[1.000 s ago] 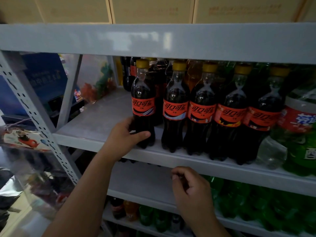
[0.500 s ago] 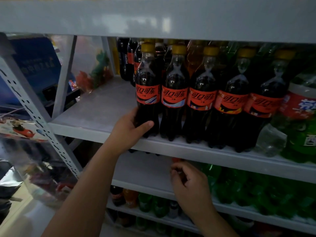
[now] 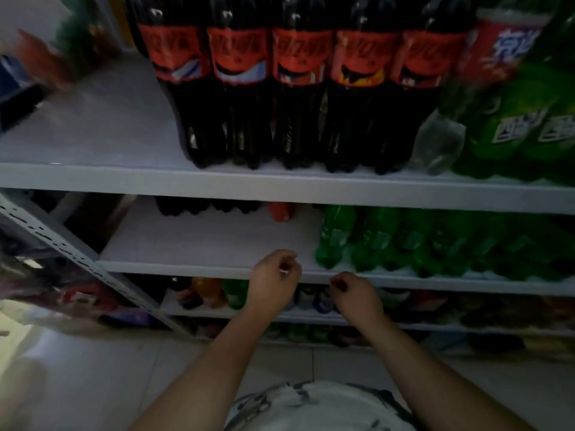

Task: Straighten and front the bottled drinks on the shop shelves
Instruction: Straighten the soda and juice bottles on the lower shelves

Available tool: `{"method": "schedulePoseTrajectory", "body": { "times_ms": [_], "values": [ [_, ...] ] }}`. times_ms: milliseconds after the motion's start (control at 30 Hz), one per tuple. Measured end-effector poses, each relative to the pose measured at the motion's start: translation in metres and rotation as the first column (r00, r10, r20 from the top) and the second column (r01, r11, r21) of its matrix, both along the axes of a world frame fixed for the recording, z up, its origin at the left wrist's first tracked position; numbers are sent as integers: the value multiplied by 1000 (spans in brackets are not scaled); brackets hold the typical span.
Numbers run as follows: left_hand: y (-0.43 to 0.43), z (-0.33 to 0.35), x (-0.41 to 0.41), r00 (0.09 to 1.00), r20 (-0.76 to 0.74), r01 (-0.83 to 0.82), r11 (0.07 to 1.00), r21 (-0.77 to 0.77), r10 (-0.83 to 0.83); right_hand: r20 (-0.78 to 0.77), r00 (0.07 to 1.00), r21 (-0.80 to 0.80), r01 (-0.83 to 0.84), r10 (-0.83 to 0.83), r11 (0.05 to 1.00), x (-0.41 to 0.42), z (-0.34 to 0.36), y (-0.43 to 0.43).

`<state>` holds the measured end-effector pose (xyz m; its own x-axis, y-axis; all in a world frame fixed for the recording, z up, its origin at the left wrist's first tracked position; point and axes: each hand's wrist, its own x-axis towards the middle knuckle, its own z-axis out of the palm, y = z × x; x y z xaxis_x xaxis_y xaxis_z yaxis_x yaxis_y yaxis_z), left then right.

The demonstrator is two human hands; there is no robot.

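Note:
Several dark cola bottles [image 3: 298,88] with red labels stand in a row at the front of the upper shelf [image 3: 280,183]. Green bottles [image 3: 435,241] fill the right part of the middle shelf [image 3: 186,269]; a few dark bottles [image 3: 186,206] and an orange one [image 3: 281,211] stand far back on it. My left hand [image 3: 273,279] and my right hand [image 3: 354,295] hover side by side before the middle shelf's front edge, fingers loosely curled, holding nothing. Neither hand touches a bottle.
Large green bottles [image 3: 522,126] and a clear bottle [image 3: 438,141] crowd the upper shelf's right end. A perforated grey upright [image 3: 68,253] slants at the left. Mixed small bottles [image 3: 211,293] line the lower shelf. Pale floor tiles [image 3: 77,384] lie below.
My left hand has let go of the leftmost cola bottle and dropped to the middle shelf's edge beside my right hand. The view has tilted down.

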<state>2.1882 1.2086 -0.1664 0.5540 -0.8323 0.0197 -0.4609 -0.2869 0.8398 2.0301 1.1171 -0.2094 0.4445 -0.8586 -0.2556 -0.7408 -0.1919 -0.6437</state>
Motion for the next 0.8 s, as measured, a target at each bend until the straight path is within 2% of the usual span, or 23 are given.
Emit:
{"method": "schedulePoseTrajectory", "body": {
  "times_ms": [100, 167, 233, 300, 400, 500, 600, 733, 800],
  "values": [
    [-36, -8, -14, 992, -89, 100, 993, 61, -95, -7, 999, 9, 33, -33, 999, -13, -10, -3],
    [-63, -6, -25, 976, -172, 139, 990, 34, -131, 38, 997, 42, 70, -72, 997, -19, -12, -2],
    [-85, -8, -35, 970, -216, 104, 993, -60, -114, 92, 988, 92, 113, -121, 989, -25, -10, -4],
    [-100, -11, -42, 983, -180, 19, 992, -122, -41, 100, 984, 100, 137, -147, 986, -29, -8, -8],
    [-108, -16, -44, 994, -108, -45, 988, -147, 29, 85, 974, 41, 205, -208, 978, -35, -6, -14],
    [-109, -22, -40, 994, -86, 56, 984, -170, -71, 134, 928, -26, 355, -349, 935, -40, -6, -22],
    [-106, -27, -34, 980, -95, 157, 976, -148, -172, 202, 884, -111, 448, -421, 887, -40, -9, -32],
    [-101, -33, -30, 980, -94, 159, 973, -168, -176, 230, 853, -216, 514, -469, 830, -29, -11, -37],
    [-102, -37, -31, 983, -104, 132, 979, -156, -149, 210, 866, -291, 498, -453, 817, -25, -12, -36]
  ]
}}
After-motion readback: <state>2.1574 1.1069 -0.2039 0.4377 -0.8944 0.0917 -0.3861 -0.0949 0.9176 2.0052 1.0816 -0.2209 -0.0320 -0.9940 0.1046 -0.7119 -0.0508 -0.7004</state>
